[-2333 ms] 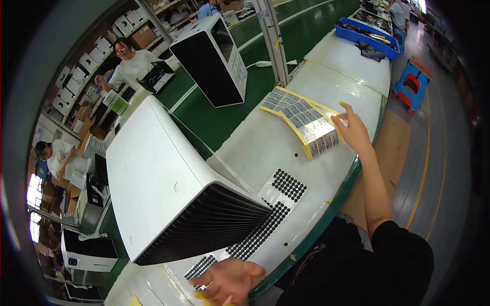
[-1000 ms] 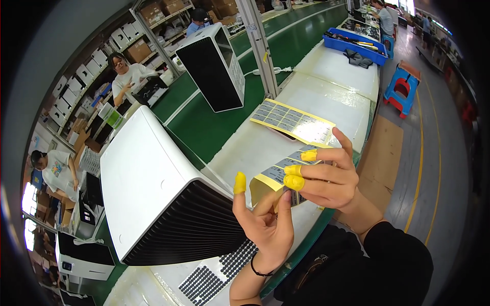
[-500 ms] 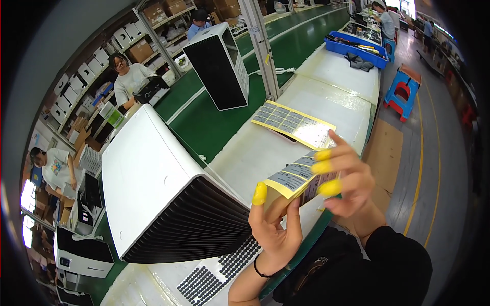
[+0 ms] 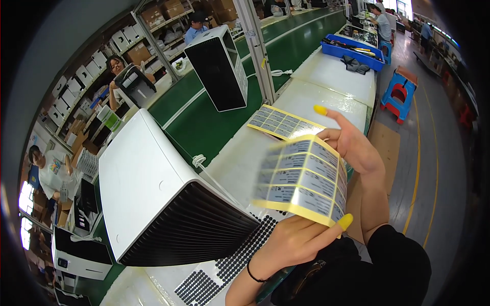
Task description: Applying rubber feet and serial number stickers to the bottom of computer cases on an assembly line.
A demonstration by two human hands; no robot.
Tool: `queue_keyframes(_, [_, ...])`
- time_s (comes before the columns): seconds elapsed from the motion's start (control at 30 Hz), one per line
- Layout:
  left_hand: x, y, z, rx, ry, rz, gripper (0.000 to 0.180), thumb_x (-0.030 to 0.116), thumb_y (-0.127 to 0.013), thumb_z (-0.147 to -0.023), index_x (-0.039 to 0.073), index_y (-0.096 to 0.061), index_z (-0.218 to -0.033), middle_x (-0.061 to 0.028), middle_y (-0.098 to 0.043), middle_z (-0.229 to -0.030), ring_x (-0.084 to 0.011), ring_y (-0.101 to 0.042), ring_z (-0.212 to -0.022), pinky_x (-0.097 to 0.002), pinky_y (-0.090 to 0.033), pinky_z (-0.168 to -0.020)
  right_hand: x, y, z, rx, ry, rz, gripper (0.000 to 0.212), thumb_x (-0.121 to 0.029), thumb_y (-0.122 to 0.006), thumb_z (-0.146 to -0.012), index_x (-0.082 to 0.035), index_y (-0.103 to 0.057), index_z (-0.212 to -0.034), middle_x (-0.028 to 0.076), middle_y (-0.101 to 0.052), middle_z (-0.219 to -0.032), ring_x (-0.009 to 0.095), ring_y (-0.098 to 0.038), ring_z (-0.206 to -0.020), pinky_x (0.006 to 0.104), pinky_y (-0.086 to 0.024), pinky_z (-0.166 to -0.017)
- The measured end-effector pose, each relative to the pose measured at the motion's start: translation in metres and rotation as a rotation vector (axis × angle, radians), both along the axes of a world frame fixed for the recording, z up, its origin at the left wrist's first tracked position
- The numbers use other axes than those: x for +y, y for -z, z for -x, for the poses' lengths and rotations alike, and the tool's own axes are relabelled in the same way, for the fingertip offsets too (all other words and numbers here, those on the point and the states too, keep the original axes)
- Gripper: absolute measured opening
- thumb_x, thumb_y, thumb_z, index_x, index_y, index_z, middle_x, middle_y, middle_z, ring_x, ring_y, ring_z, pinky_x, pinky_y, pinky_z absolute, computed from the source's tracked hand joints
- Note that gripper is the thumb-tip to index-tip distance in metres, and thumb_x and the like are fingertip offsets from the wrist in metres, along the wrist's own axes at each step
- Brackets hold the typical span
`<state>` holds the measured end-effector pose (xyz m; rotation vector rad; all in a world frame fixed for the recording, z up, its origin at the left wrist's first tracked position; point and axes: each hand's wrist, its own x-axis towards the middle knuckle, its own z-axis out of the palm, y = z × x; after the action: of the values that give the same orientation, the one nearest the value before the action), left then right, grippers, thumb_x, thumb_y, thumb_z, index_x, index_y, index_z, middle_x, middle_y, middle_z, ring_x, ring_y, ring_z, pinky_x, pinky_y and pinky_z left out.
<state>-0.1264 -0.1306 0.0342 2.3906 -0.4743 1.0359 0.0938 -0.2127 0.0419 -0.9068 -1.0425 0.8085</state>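
A yellow-backed sheet of silver labels point(image 4: 301, 181) is held up in front of me by both hands. My left hand point(image 4: 293, 239) grips its lower edge, with a yellow finger cot on one fingertip. Along the sheet's upper right side sits my right hand point(image 4: 352, 145), its yellow-tipped index finger raised. A large white appliance with a black grille point(image 4: 163, 204) lies on the white bench point(image 4: 326, 92) just left of my hands. Another label sheet point(image 4: 283, 122) lies flat on the bench beyond.
Sheets of black round pads point(image 4: 245, 255) lie under the appliance's near end. A second white appliance point(image 4: 219, 66) stands on the green conveyor point(image 4: 204, 127). A blue tray point(image 4: 357, 51) and a blue stool point(image 4: 400, 94) are farther right. Other workers sit at the left and far back.
My right hand picked up a label sheet from the bench and brought it close. My left hand rose from the pads to grip it, and the sheet now tilts toward me.
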Motion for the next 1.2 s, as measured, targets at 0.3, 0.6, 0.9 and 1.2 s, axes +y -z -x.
queue_keyframes(0.3, [0.014,-0.007,0.004,0.341,0.132,0.002,0.061,-0.002,-0.060,-0.073,0.006,-0.047,-0.132,-0.0161,-0.062,-0.102,-0.0344,-0.060,-0.095,-0.0423,-0.049,-0.084,-0.006,-0.010,0.022,-0.004,0.192,-0.067,0.086,-0.004,-0.071,-0.078,-0.003,-0.019,-0.147,0.017,-0.062,-0.113,0.017,-0.059,-0.106,0.0286,-0.043,-0.094])
queue_keyframes(0.6, [-0.002,0.004,0.030,-0.082,-0.183,1.082,0.063,-0.005,-0.059,-0.088,-0.010,-0.024,-0.140,-0.0197,-0.059,-0.113,-0.0230,-0.061,-0.105,-0.0352,-0.047,-0.093,-0.024,0.001,0.065,-0.190,0.228,0.068,0.109,0.001,-0.077,-0.067,-0.002,-0.005,-0.149,0.021,-0.061,-0.117,0.025,-0.058,-0.112,0.0351,-0.038,-0.101])
queue_keyframes(0.9, [0.010,0.012,0.043,-0.180,-0.485,0.395,0.054,-0.016,-0.063,-0.076,-0.013,-0.045,-0.128,-0.0234,-0.067,-0.089,-0.0274,-0.069,-0.076,-0.0296,-0.053,-0.073,-0.001,-0.055,0.091,-1.292,0.677,-0.227,0.057,-0.036,-0.077,-0.072,-0.004,-0.060,-0.116,0.013,-0.058,-0.119,0.033,-0.049,-0.118,0.0483,-0.022,-0.111])
queue_keyframes(1.2, [0.010,0.000,0.051,-0.158,-0.542,0.277,0.039,-0.001,-0.069,-0.078,-0.014,-0.054,-0.112,-0.0192,-0.062,-0.080,-0.0291,-0.063,-0.064,-0.0312,-0.051,-0.059,0.022,-0.062,0.110,-1.036,0.326,-0.253,0.016,-0.013,-0.078,-0.068,-0.009,-0.062,-0.070,0.000,-0.063,-0.074,0.022,-0.058,-0.082,0.0546,-0.023,-0.112])
